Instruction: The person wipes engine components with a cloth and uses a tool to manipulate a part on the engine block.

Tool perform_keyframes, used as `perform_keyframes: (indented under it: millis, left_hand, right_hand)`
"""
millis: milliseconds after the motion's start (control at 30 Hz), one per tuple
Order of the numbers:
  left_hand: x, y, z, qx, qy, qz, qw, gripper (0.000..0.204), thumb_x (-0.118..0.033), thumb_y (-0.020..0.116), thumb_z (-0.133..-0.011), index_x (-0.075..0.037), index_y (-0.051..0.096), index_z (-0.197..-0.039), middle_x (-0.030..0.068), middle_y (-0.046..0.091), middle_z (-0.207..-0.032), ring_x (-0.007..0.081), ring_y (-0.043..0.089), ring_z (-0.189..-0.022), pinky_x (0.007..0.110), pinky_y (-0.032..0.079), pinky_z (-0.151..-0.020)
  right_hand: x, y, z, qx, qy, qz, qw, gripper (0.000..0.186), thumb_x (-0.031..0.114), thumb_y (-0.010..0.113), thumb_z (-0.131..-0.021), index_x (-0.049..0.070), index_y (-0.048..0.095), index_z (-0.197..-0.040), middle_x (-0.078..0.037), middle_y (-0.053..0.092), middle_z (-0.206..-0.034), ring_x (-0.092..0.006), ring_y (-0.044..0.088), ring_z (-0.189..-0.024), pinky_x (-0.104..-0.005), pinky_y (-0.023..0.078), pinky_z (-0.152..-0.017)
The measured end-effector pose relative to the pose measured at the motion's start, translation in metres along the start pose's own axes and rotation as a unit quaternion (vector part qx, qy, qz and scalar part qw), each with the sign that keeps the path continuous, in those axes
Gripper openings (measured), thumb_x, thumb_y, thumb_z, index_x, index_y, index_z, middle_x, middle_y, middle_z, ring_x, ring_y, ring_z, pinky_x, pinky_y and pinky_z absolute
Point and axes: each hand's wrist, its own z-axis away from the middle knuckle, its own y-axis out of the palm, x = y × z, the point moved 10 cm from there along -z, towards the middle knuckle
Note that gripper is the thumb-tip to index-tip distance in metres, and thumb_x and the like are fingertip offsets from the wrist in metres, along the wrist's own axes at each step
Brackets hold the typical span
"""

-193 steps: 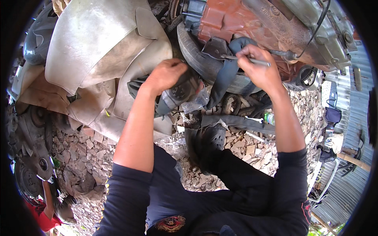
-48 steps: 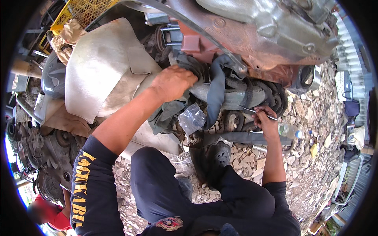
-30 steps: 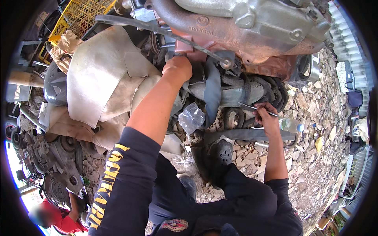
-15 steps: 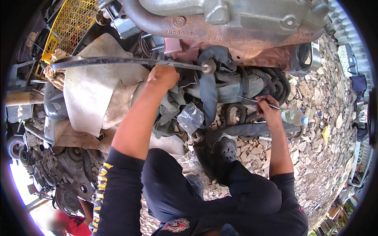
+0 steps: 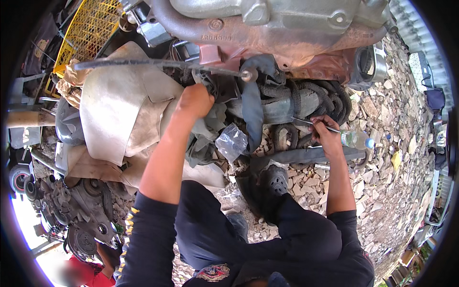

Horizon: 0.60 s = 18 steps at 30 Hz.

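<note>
My left hand (image 5: 196, 99) is closed among dark grey cloth (image 5: 201, 131) beside pale leather-like sheets (image 5: 119, 115), under a long metal bar (image 5: 158, 65); what its fingers grip is hidden. In the right half, my right hand (image 5: 324, 131) grips a thin metal tool (image 5: 303, 120) whose tip reaches a worn tyre-like rubber piece (image 5: 279, 110) with black coiled hoses (image 5: 330, 99). A grey fabric strap (image 5: 251, 115) hangs between my hands, and a crumpled clear bag (image 5: 232, 142) lies below it.
A large engine (image 5: 282, 24) fills the top. A yellow mesh crate (image 5: 88, 33) is at upper left, dirty metal parts (image 5: 86, 210) at lower left near a person in red (image 5: 95, 277). A plastic bottle (image 5: 356, 139) lies on rubble (image 5: 373, 186) by my right hand.
Since the oldest frame, my right hand has moved down from the strap with the tool and the view has shifted. In the last second, my left hand dropped slightly and leftward.
</note>
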Motion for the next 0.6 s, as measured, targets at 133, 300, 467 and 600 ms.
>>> perform_keyframes:
  millis: [133, 300, 467, 600]
  left_hand:
    - [0.017, 0.005, 0.034, -0.015, -0.013, 0.068, 0.997, 0.036, -0.028, 0.062, -0.083, 0.004, 0.068, -0.098, 0.0254, 0.067, -0.090, 0.0364, 0.066, -0.087, 0.042, 0.051, -0.080]
    - [0.077, 0.004, 0.091, -0.074, -0.119, 0.401, 0.905, 0.028, -0.022, 0.059, -0.090, 0.003, 0.070, -0.098, 0.0075, 0.069, -0.082, 0.0120, 0.061, -0.077, 0.027, 0.049, -0.070]
    - [0.039, -0.028, 0.092, -0.191, 0.036, 0.522, 0.830, 0.022, -0.019, 0.059, -0.093, -0.001, 0.072, -0.095, 0.0003, 0.066, -0.075, 0.0052, 0.055, -0.072, 0.022, 0.044, -0.062]
    - [-0.037, -0.003, 0.045, -0.120, 0.197, 0.054, 0.971, 0.047, -0.032, 0.053, -0.087, 0.004, 0.060, -0.116, 0.0198, 0.059, -0.124, 0.0287, 0.046, -0.129, 0.048, 0.035, -0.108]
  right_hand:
    - [0.002, -0.013, 0.000, -0.024, 0.000, -0.008, 1.000, 0.015, 0.012, 0.056, -0.094, 0.000, 0.063, -0.098, -0.006, 0.064, -0.075, -0.0077, 0.052, -0.055, -0.0220, 0.042, -0.050]
    - [-0.007, -0.041, 0.002, -0.048, 0.011, 0.006, 0.999, 0.015, 0.012, 0.058, -0.093, -0.001, 0.064, -0.099, -0.007, 0.064, -0.075, -0.0079, 0.052, -0.056, -0.0223, 0.043, -0.051]
    - [-0.007, -0.034, 0.002, -0.050, 0.018, 0.012, 0.999, 0.016, 0.013, 0.059, -0.094, -0.001, 0.064, -0.099, -0.007, 0.063, -0.075, -0.0079, 0.052, -0.056, -0.0224, 0.044, -0.051]
    - [-0.005, -0.022, 0.003, -0.033, 0.020, 0.014, 0.999, 0.016, 0.014, 0.059, -0.094, 0.000, 0.064, -0.100, -0.006, 0.064, -0.075, -0.0080, 0.054, -0.057, -0.0216, 0.044, -0.052]
